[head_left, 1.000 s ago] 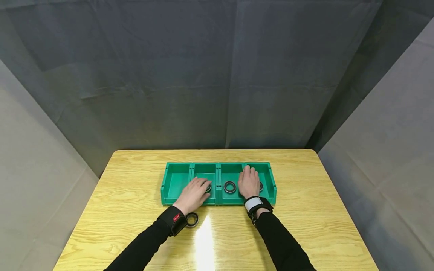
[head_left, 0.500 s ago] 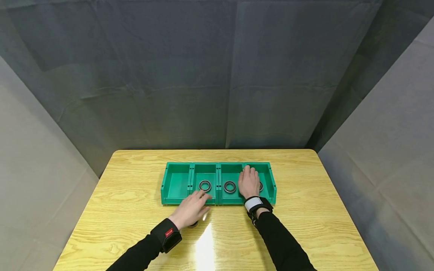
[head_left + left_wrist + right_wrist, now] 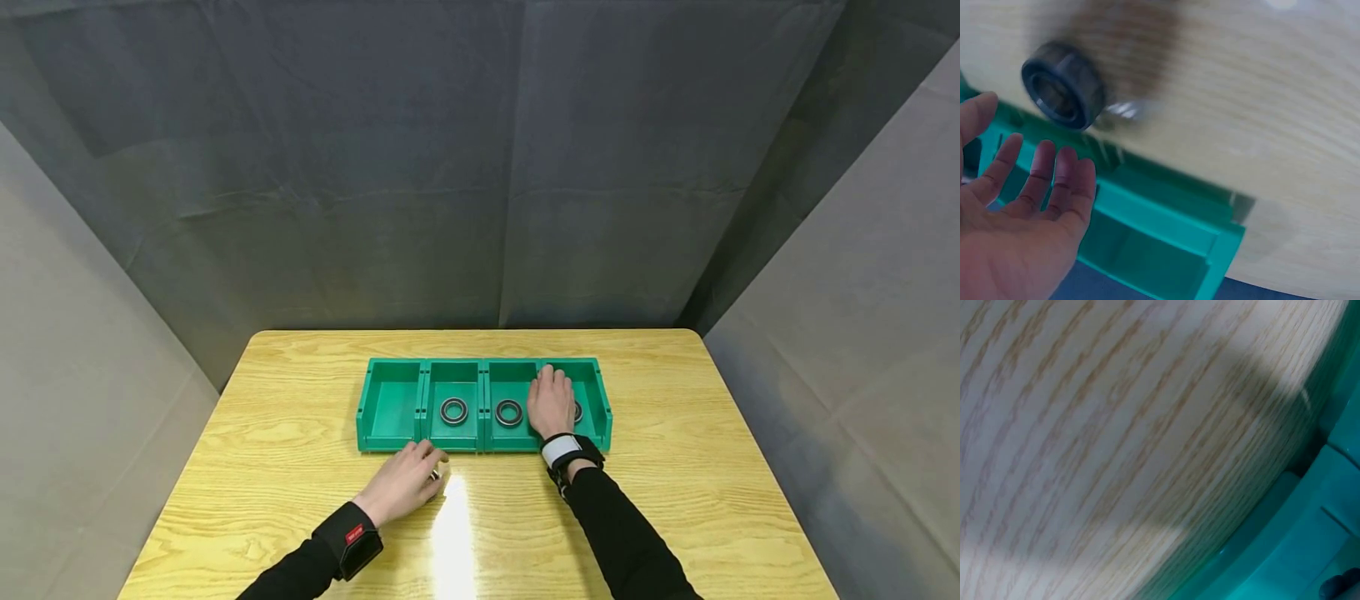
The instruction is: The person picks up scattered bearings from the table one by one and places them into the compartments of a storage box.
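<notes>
My left hand (image 3: 405,482) is over the wood table, just in front of a row of green bins (image 3: 388,443). Its fingers are extended in the left wrist view, and a bearing (image 3: 1063,87) is a little beyond their tips, tilted over the table. Most of that bearing is hidden under the hand in the head view. My right hand (image 3: 551,402) rests at the divider between the two right-hand bins, back up, fingertips hidden. Beside it lies a bearing (image 3: 577,412), partly covered. Two more bearings lie flat, one (image 3: 453,411) in the second bin, another (image 3: 508,412) in the third.
The leftmost bin (image 3: 393,400) has no bearing showing. Wood table (image 3: 300,417) surrounds the bins, with a bright glare strip at the front middle. A dark cloth (image 3: 375,208) hangs behind the table, and pale panels (image 3: 862,333) stand at the sides.
My left hand has drawn back out of the second bin toward me and left, leaving the bearing there in view, and is now over the bearing on the table. My right hand stays put.
</notes>
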{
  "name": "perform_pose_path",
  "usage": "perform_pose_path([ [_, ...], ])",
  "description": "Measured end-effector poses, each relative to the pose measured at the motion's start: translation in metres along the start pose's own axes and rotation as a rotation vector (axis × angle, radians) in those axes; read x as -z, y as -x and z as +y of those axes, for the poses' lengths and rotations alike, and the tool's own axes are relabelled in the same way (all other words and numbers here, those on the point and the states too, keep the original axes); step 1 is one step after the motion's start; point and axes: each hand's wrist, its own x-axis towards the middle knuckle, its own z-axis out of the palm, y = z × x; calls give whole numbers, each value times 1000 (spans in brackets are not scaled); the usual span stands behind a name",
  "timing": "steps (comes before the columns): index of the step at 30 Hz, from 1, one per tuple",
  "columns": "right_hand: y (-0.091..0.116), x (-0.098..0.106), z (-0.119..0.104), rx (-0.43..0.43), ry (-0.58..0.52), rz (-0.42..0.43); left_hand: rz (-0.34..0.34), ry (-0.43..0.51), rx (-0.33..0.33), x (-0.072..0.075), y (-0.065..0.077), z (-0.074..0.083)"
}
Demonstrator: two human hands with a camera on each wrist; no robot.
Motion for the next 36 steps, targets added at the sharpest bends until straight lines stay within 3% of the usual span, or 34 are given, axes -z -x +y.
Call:
perform_pose_path([
  [11, 1, 3, -1, -11, -3, -25, -57, 21, 21, -11, 10, -7],
  [28, 1, 4, -3, -4, -20, -19, -75, 65, 11, -14, 14, -12],
  [36, 0, 5, -4, -8, -17, -22, -59, 43, 12, -15, 17, -13],
])
